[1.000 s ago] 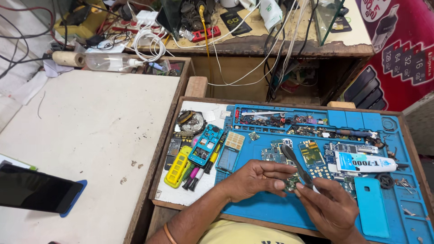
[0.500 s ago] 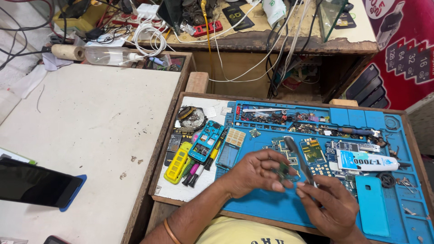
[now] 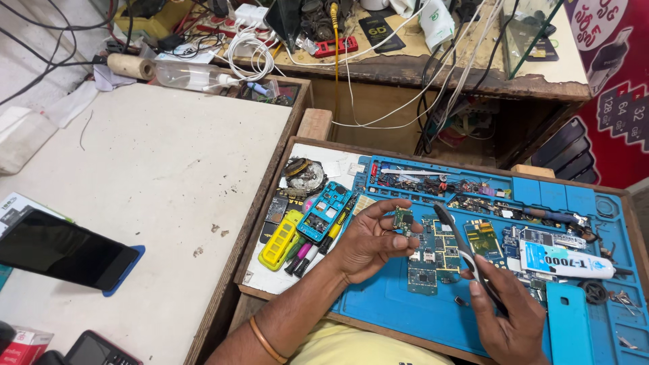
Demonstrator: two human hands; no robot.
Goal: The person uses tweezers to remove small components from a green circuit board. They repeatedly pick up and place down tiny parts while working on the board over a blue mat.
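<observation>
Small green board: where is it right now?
Head view: the small green board is pinched in the left hand's fingertips, raised over the blue mat, left of the tweezers in the right hand.

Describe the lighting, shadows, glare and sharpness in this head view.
Head view: even, soft daylight with only faint shadows under the left hand and right hand; mild glare on the dark phone screen; the small circuit board and tweezers are sharp; straight edges bow slightly toward the corners.

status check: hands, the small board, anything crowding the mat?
Left hand pinches small green circuit board, raised off blue mat. Right hand holds tweezers, tips near board. Loose boards lie directly below.
</observation>
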